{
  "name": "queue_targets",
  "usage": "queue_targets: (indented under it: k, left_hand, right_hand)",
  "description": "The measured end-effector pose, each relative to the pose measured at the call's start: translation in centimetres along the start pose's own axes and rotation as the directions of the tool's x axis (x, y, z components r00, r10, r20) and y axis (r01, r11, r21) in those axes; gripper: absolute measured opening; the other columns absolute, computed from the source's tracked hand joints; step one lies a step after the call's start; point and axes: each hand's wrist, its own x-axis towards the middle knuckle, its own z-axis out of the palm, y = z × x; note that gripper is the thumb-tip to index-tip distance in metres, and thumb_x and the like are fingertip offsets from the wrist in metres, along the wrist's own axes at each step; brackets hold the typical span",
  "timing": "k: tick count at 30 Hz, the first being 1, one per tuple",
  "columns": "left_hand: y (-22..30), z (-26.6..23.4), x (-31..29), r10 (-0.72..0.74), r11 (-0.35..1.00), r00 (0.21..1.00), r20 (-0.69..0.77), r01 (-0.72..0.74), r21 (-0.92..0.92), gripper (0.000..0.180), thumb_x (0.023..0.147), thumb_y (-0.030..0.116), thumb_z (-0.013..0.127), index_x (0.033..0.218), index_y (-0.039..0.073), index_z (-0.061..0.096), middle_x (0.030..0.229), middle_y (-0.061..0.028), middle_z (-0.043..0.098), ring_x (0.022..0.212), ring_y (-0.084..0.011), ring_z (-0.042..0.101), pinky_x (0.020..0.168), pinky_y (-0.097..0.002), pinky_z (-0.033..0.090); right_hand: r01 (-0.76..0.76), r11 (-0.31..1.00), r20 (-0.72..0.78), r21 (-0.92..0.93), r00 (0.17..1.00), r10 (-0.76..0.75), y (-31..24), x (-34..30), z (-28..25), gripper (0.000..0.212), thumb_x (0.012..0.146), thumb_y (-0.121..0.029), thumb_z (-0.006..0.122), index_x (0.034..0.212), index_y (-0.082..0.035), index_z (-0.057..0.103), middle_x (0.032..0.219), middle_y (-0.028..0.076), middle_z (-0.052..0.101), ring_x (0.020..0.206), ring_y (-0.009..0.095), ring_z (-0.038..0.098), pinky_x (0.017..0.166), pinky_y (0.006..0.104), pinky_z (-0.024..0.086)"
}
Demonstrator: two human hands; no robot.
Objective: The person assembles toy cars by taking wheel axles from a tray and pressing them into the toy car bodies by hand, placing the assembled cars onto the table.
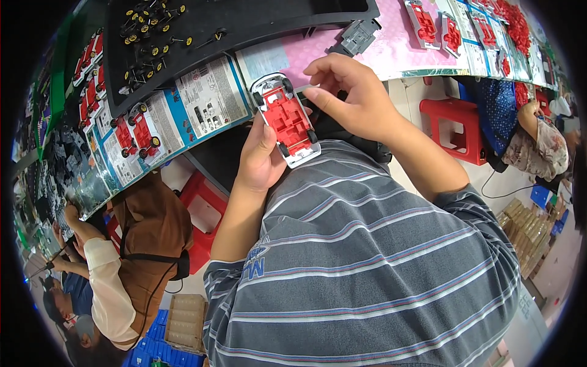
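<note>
My left hand (pixel 260 156) is closed round a toy car (pixel 287 122) at the table edge, in front of my body. The car lies underside up, showing a red base, a white body rim and black wheels at both ends. To its upper right hovers my right hand (pixel 358 101), fingers loosely bent and apart, with nothing visible in them. Beyond that hand, a dark grey moulded plastic part (pixel 356 38) rests against the black tray (pixel 257 46). Yellow-hubbed wheel pairs on axles (pixel 150 49) lie scattered in the tray's left part.
Toy cars with wheels (pixel 137 134) lie left on the table; more red-and-white car bodies (pixel 425 24) lie at the far right. Co-workers sit on both sides, one in a brown apron (pixel 153 220). A red stool (pixel 452 125) stands at right, cardboard dividers (pixel 185 321) at lower left.
</note>
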Motion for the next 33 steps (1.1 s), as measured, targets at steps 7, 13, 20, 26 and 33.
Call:
queue_targets:
  k: [7, 13, 20, 26, 33]
  left_hand:
    - [0.2, 0.6, -0.4, -0.019, 0.998, 1.000, -0.003, 0.019, 0.059, 0.075, 0.099, 0.046, 0.054, 0.151, 0.001, 0.023, 0.143, -0.0195, 0.046, 0.129, -0.0322, 0.052, 0.110, -0.0489, 0.041]
    - [0.3, 0.5, -0.6, 0.007, 0.998, 1.000, -0.008, -0.006, 0.059, 0.074, 0.099, 0.045, 0.054, 0.151, 0.001, 0.024, 0.142, -0.0183, 0.047, 0.129, -0.0308, 0.052, 0.108, -0.0463, 0.043]
    - [0.1, 1.1, -0.4, 0.006, 0.997, 0.999, -0.033, -0.004, 0.071, 0.068, 0.099, 0.034, 0.060, 0.150, 0.003, 0.028, 0.144, -0.0152, 0.045, 0.133, -0.0242, 0.047, 0.109, -0.0407, 0.040]
    - [0.1, 1.3, -0.2, 0.016, 0.965, 1.000, -0.020, -0.010, 0.262, 0.064, 0.099, 0.031, 0.060, 0.148, 0.001, 0.030, 0.140, -0.0140, 0.047, 0.130, -0.0229, 0.048, 0.109, -0.0384, 0.040]
    - [-0.3, 1.3, -0.5, 0.023, 0.967, 0.999, -0.032, -0.015, 0.256, 0.061, 0.099, 0.031, 0.060, 0.144, -0.001, 0.033, 0.136, -0.0134, 0.049, 0.127, -0.0221, 0.049, 0.108, -0.0372, 0.040]
  right_hand:
    - [0.094, 0.993, 0.002, -0.073, 0.996, -0.094, -1.5, 0.9, 1.3, 0.031, 0.084, -0.017, 0.075, 0.107, 0.001, 0.064, 0.090, 0.011, 0.063, 0.066, 0.016, 0.061, 0.059, 0.0289, 0.051]
    - [0.083, 0.992, 0.012, -0.097, 0.997, -0.083, -1.5, 0.9, 1.1, 0.032, 0.084, -0.018, 0.076, 0.106, 0.001, 0.064, 0.090, 0.012, 0.063, 0.068, 0.018, 0.063, 0.061, 0.0305, 0.052]
    - [0.083, 0.989, -0.015, -0.124, 0.996, -0.085, -2.0, 0.7, 1.4, 0.037, 0.083, -0.020, 0.079, 0.109, 0.001, 0.064, 0.090, 0.009, 0.061, 0.068, 0.014, 0.059, 0.063, 0.0274, 0.050]
    - [0.137, 0.954, -0.040, -0.267, 0.987, -0.153, -2.1, 0.6, 2.1, 0.046, 0.078, -0.027, 0.082, 0.111, 0.000, 0.064, 0.090, 0.010, 0.060, 0.068, 0.019, 0.059, 0.063, 0.0300, 0.050]
    - [0.077, 0.947, -0.024, -0.313, 0.996, -0.089, -1.6, 0.5, 2.6, 0.050, 0.079, -0.029, 0.082, 0.114, 0.001, 0.063, 0.093, 0.013, 0.063, 0.067, 0.019, 0.059, 0.061, 0.0311, 0.050]
